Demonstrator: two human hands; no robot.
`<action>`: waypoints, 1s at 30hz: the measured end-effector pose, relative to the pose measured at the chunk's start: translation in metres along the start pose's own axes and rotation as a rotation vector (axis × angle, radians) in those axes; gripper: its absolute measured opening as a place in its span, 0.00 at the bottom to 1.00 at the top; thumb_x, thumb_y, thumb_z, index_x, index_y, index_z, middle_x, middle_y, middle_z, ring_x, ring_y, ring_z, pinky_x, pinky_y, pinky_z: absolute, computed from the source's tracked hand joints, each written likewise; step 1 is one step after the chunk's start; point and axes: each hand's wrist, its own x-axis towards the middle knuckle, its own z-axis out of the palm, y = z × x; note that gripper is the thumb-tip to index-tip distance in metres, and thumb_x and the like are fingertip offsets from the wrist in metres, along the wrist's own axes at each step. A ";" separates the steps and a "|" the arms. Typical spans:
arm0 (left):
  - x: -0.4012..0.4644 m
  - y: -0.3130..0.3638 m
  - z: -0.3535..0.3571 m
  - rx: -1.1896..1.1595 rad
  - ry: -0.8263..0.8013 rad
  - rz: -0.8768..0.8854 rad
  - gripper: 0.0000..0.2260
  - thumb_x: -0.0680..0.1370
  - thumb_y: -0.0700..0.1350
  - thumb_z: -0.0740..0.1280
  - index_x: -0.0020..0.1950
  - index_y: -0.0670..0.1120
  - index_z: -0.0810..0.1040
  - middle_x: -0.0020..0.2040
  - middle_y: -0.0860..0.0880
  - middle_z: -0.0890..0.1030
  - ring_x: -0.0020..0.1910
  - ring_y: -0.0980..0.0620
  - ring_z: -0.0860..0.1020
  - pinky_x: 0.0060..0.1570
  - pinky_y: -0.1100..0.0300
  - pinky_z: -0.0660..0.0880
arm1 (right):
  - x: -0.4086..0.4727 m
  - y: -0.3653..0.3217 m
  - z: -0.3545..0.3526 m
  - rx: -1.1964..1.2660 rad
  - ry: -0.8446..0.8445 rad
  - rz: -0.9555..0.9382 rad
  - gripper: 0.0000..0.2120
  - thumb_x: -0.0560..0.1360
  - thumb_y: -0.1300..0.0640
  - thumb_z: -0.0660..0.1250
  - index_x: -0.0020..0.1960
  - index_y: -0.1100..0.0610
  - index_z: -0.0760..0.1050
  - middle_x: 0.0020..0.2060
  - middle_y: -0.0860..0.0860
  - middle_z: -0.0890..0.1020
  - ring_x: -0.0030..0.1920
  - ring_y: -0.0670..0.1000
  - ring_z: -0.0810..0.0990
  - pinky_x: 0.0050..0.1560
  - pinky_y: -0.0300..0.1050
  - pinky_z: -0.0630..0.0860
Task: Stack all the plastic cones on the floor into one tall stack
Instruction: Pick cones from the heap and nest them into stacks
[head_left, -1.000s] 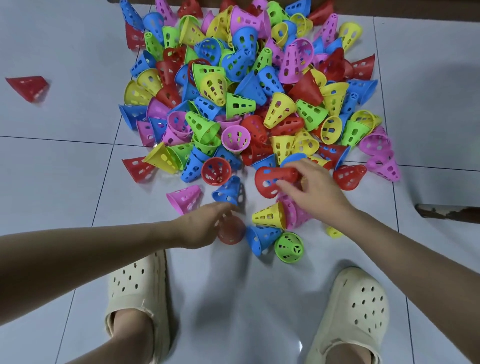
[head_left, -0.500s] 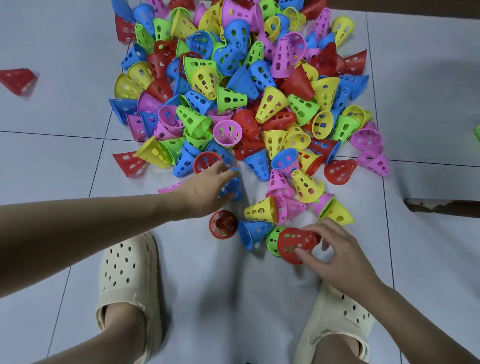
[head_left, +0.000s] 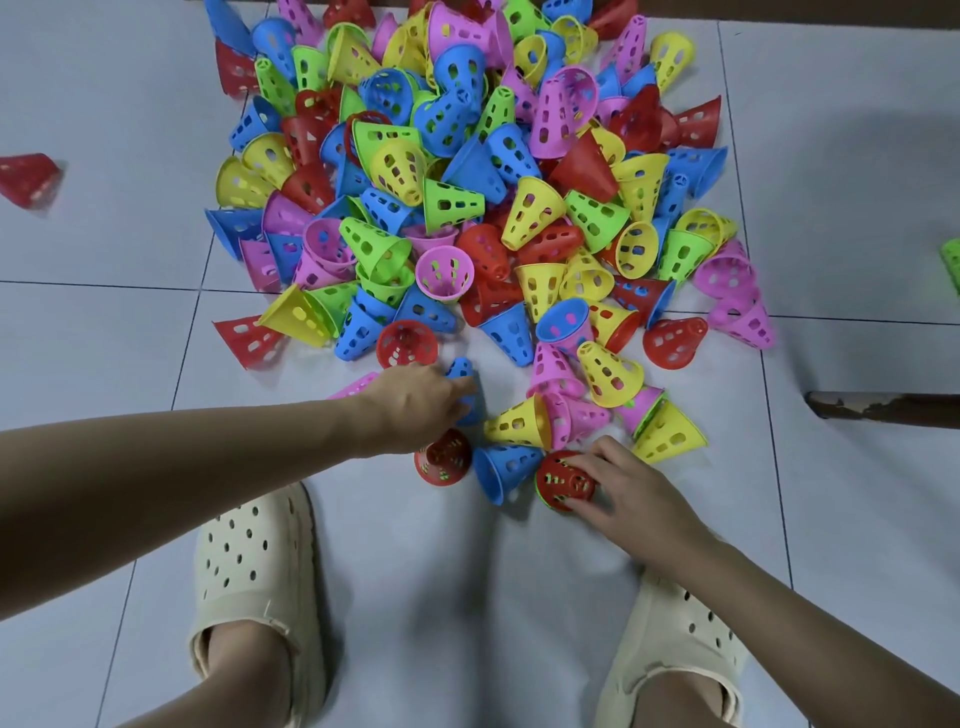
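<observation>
Dozens of perforated plastic cones lie in a loose pile (head_left: 467, 197) on the tiled floor (head_left: 831, 208), far of both hands; nearly all are still unstacked.

Risks, left to right:
- A stray red cone (head_left: 28, 179) sits well apart at far left, and a green one (head_left: 951, 265) is cut by the right edge. Both are easy to miss, and the stack would end up short.
- Left hand (head_left: 415, 405): fingers curled round a small blue cone (head_left: 462, 371) at the near edge of the pile, gripping it. An upright red cone (head_left: 444, 457) stands just near of that hand, partly under it. A careless lift could knock it over.
- A blue cone (head_left: 501, 470) lies on its side between the two red ones. It may roll if brushed.
- Right hand (head_left: 628, 488): fingertips pinch a red cone (head_left: 563, 480) that seems to be seated over a green one, going by the green showing through its holes. If it goes on crooked, the nest could jam or tip.
- Two starter stacks seem to be forming, so they need merging later. A tall stack would probably sway.

Position: both worked cones are at the near rim of the pile, just far of the two cream clogs (head_left: 249, 571), with the left hand's cone slightly farther than the right's.
</observation>
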 end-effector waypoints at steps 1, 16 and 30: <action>0.000 -0.003 0.002 -0.080 -0.024 -0.025 0.17 0.84 0.53 0.58 0.72 0.52 0.69 0.56 0.44 0.77 0.52 0.41 0.79 0.47 0.50 0.76 | 0.001 0.001 0.001 -0.003 -0.004 0.008 0.20 0.73 0.48 0.75 0.63 0.51 0.78 0.48 0.36 0.65 0.48 0.43 0.74 0.48 0.39 0.76; 0.002 -0.024 0.023 -0.005 -0.199 -0.105 0.18 0.77 0.55 0.68 0.63 0.47 0.75 0.50 0.48 0.81 0.46 0.46 0.80 0.46 0.52 0.81 | 0.008 0.005 0.012 -0.005 0.009 0.115 0.22 0.73 0.45 0.75 0.62 0.53 0.77 0.51 0.43 0.72 0.52 0.47 0.76 0.49 0.42 0.77; -0.066 -0.025 0.003 -0.795 0.289 -0.085 0.19 0.72 0.46 0.77 0.59 0.52 0.74 0.52 0.57 0.80 0.53 0.57 0.79 0.51 0.65 0.76 | 0.011 0.004 0.009 0.027 -0.021 0.113 0.23 0.72 0.44 0.74 0.62 0.52 0.76 0.51 0.43 0.73 0.54 0.46 0.74 0.54 0.43 0.76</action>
